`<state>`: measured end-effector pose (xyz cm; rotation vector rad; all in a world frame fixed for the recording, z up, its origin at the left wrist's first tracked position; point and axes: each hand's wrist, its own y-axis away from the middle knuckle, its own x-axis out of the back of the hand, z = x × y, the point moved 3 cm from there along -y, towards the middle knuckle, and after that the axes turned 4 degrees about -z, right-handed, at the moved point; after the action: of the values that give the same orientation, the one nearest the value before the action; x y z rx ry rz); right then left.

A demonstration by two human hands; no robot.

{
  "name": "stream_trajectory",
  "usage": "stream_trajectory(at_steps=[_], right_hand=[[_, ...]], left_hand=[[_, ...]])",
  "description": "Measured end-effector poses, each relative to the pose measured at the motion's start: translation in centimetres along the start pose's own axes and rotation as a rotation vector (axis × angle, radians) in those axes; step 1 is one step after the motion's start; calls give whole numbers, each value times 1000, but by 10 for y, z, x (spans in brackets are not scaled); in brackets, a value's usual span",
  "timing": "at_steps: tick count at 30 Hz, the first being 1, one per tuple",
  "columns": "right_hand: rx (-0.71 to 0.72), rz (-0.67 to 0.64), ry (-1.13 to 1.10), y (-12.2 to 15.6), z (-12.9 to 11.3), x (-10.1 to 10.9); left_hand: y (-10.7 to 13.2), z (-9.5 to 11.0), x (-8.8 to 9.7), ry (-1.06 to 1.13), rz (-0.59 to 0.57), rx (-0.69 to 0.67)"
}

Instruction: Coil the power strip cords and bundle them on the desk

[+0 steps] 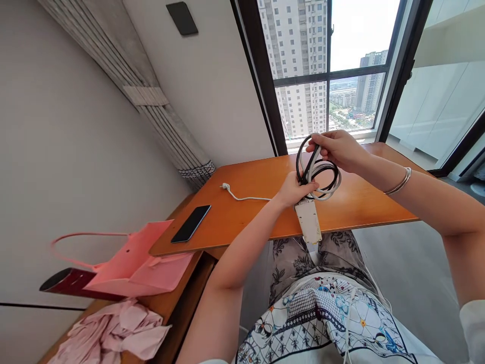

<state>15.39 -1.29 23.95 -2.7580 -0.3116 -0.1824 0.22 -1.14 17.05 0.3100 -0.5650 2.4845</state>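
head view looks down over an orange table (356, 202) set against a window. both hands meet above its near edge. the left hand (293, 189) is clenched around the top end of a white power strip (308, 220), which hangs upright with its lower end dropping just past the table edge. the right hand (337, 149) is closed in a pinch on a coil of cable (320, 172), black and white loops gathered together, held just above the left hand and touching the strip's top. a silver bracelet (397, 184) sits on the right wrist.

from under the left hand a loose white cord (248, 198) trails leftward flat across the table and ends in a white plug (226, 186). nearer the left edge of the table a black phone (191, 223) lies face up, well apart from the hands. lower left, on a second wooden surface, a pink paper bag (146, 260) lies on its side with its handle looped out, beside a dark red box (66, 281); crumpled pink cloth (113, 331) lies in front of them.
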Motion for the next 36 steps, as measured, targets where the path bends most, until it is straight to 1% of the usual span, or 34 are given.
stream_trajectory(at_steps=[2,4,6,7,9,13,15,17,20,23,25,30,32,36], right_hand=[[-14,35,120,-4,9,11],[-8,108,260,-6,21,21],[42,182,339,-5,31,26],[83,192,352,-3,35,27],[175,141,361,5,40,23],[295,-51,402,25,42,14],[305,-124,435,32,44,12],[271,-137,442,36,48,14],[201,-108,321,39,54,17],[150,-88,149,40,57,15],[125,-57,59,41,57,13],[63,2,-112,41,62,8],[36,-11,-170,41,65,7],[-21,-94,-263,40,72,9]], left_hand=[[1,-1,2,-6,0,12],[2,-3,3,23,4,24],[2,-4,4,70,25,25],[2,-5,5,90,39,22],[0,-5,7,112,55,22],[-2,-6,13,124,97,58],[-2,-7,16,113,116,57],[-2,-8,17,94,111,53],[-2,-12,17,70,85,69],[-4,-14,17,-9,68,38],[-6,-14,18,-84,76,9],[-9,-19,19,-202,118,-1],[-9,-21,20,-185,138,-23],[-10,-25,23,-112,173,-94]])
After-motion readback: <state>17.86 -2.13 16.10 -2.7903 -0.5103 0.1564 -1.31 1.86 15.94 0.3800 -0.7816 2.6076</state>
